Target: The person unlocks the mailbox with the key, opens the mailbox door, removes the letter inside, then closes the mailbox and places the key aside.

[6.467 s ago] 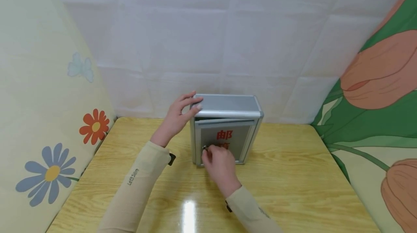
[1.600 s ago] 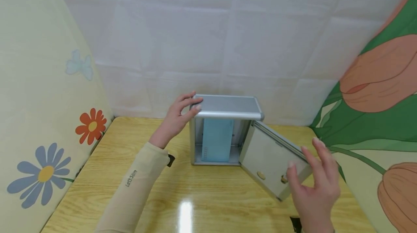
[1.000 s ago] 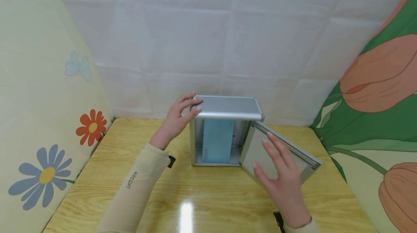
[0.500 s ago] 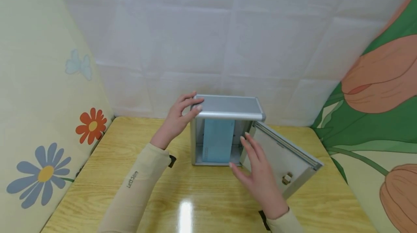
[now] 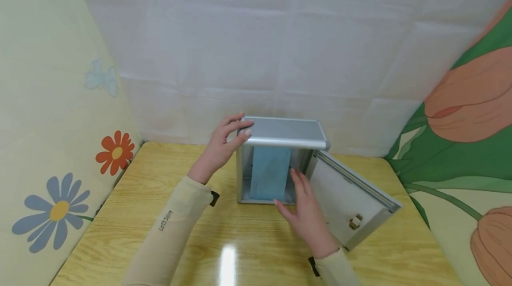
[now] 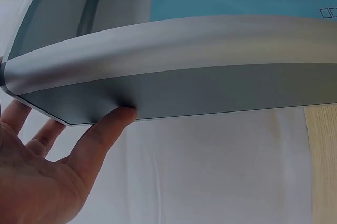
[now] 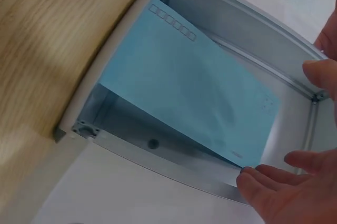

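A grey metal mailbox (image 5: 285, 129) stands on the table, its door (image 5: 338, 197) swung out to the right. Inside leans a light-blue envelope (image 5: 270, 172), upright in the head view and showing printed squares (image 7: 172, 22) in the right wrist view. My left hand (image 5: 219, 146) rests on the box's top left corner; its thumb (image 6: 102, 134) presses the top panel. At the envelope's right edge is my right hand (image 5: 309, 217), fingers extended into the opening. In the right wrist view its fingertips (image 7: 253, 182) are at the envelope's corner; whether they touch it, I cannot tell.
A brass-coloured lock (image 5: 355, 221) sits on the door's inner face. The door reaches out over the wooden table (image 5: 192, 241) on the right. Behind the box hangs a white cloth (image 5: 208, 54); floral cloths (image 5: 448, 179) flank both sides.
Earlier, my right hand was at the lock of the nearly closed door. The door has swung out to the right, and that hand has moved left from it to the envelope. My left hand has stayed.
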The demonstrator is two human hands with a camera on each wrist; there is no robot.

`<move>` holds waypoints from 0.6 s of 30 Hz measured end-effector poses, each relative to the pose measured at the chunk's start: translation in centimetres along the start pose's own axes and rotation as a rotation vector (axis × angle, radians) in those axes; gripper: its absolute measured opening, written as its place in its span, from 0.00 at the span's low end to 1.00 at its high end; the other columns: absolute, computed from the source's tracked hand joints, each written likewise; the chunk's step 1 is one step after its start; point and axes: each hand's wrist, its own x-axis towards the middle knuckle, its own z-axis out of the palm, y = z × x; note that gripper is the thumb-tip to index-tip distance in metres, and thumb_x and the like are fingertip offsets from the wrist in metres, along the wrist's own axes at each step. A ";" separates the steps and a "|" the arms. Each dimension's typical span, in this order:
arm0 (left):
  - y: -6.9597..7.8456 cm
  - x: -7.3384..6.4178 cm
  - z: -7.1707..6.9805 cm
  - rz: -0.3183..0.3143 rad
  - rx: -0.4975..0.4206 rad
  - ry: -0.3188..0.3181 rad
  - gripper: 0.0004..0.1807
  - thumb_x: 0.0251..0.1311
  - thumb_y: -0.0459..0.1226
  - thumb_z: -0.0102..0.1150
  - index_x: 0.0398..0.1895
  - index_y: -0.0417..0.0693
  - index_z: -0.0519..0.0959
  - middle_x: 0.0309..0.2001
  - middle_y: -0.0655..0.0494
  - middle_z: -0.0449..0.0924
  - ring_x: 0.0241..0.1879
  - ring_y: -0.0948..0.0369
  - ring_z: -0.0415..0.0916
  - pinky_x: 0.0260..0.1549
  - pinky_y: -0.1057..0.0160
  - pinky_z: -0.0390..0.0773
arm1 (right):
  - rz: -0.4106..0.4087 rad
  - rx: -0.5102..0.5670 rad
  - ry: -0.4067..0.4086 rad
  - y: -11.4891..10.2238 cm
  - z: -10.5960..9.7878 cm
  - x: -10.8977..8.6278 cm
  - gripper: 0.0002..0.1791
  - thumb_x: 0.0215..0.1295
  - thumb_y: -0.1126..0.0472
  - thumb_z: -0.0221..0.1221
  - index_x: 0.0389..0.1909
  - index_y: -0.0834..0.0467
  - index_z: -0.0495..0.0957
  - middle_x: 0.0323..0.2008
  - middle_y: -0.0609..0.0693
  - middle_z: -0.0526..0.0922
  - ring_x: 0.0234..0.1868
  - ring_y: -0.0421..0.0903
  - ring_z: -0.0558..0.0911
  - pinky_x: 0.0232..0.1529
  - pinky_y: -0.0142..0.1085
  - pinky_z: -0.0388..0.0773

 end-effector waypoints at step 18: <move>-0.1 0.1 0.1 0.013 0.001 -0.002 0.20 0.69 0.33 0.51 0.62 0.36 0.73 0.70 0.43 0.56 0.69 0.47 0.51 0.62 0.43 0.56 | 0.093 0.055 -0.011 2.1 3.7 1.4 0.50 0.55 0.54 0.70 0.70 0.69 0.51 0.65 0.70 0.60 0.60 0.65 0.69 0.56 0.52 0.69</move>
